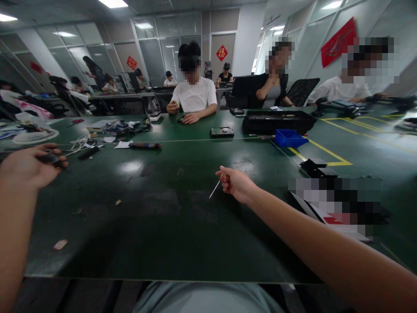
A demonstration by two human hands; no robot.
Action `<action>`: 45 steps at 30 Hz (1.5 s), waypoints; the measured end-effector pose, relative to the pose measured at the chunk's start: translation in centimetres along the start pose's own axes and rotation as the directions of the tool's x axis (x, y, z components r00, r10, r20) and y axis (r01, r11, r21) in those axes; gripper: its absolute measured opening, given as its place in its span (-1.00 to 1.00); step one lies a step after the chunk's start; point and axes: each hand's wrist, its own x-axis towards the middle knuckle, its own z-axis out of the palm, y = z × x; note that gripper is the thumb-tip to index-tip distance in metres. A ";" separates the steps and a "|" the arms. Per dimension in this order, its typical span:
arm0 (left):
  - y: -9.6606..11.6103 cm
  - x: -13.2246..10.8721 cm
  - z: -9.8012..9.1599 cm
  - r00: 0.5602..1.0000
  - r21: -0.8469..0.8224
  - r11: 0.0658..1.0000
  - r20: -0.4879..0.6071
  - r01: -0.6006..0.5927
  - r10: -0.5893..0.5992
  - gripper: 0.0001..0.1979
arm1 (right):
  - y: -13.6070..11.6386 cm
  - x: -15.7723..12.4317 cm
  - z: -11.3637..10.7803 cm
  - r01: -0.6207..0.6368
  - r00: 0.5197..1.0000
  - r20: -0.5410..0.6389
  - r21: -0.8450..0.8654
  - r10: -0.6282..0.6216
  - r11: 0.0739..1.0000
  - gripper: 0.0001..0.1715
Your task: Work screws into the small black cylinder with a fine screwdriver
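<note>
My right hand is closed around the handle of a screwdriver above the middle of the green table. Its thin metal shaft points down and to the left, and the fingers mostly hide the handle, which shows reddish and yellow. At the far left, my left hand grips a small dark object, too blurred to name, with its fingers curled round it. Beyond the hands, a dark pen-shaped tool with a red end rests near white paper, and a black piece lies to its left.
A hard drive, a long black tray and a blue bin stand farther back. Cables lie at the back left. Black parts are at right. A person in a white shirt sits opposite, hands on the table.
</note>
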 end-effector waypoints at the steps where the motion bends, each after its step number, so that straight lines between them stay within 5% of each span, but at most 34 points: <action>1: -0.3 -0.1 0.9 0.998 -0.075 0.996 0.039 0.043 -0.040 -0.84 | 0.0 0.2 0.0 -0.003 1.000 0.003 0.005 0.003 1.000 -0.74; 5: -0.8 -3.0 6.9 0.940 -0.295 0.942 0.338 0.158 -0.052 -0.81 | 0.0 0.5 -0.2 -0.017 1.000 0.016 0.006 0.017 1.000 -0.75; 10: -1.6 -9.4 14.8 0.773 -0.258 0.922 0.630 0.290 -0.067 -0.75 | 0.1 0.7 -0.7 0.030 0.999 0.040 0.030 -0.031 0.999 -0.75; 13: -2.8 -13.2 18.3 0.682 -0.102 0.988 0.731 0.113 -0.003 -0.58 | 0.5 1.0 -1.1 0.116 0.991 0.062 0.018 -0.117 0.993 -0.74; 17: -4.9 -16.7 21.4 0.670 0.141 0.946 0.736 -0.292 0.097 -0.60 | 0.8 1.0 -1.3 0.300 0.952 0.069 -0.033 -0.297 0.953 -0.67; 24: -7.9 -17.3 22.3 0.483 0.044 0.797 0.815 -0.602 0.320 -0.66 | 0.4 -0.5 -1.0 0.596 0.802 0.096 -0.068 -0.590 0.800 -0.64; 30: -9.2 -16.6 22.0 0.473 0.025 0.770 0.802 -0.638 0.365 -0.64 | 0.6 -2.4 -0.7 0.776 0.602 0.057 -0.278 -0.797 0.566 -0.76; 32: -9.3 -16.6 22.0 0.478 0.013 0.769 0.790 -0.640 0.384 -0.62 | 0.8 -3.0 -0.6 0.779 0.570 0.110 -0.388 -0.814 0.493 -0.78; 36: -9.6 -16.4 22.1 0.471 -0.008 0.762 0.782 -0.648 0.408 -0.62 | 1.0 -3.1 -0.7 0.760 0.554 0.146 -0.491 -0.820 0.426 -0.78; 45: -9.9 -16.0 22.0 0.485 0.021 0.754 0.776 -0.657 0.402 -0.59 | 0.6 -2.4 -0.9 0.751 0.619 0.146 -0.400 -0.772 0.526 -0.80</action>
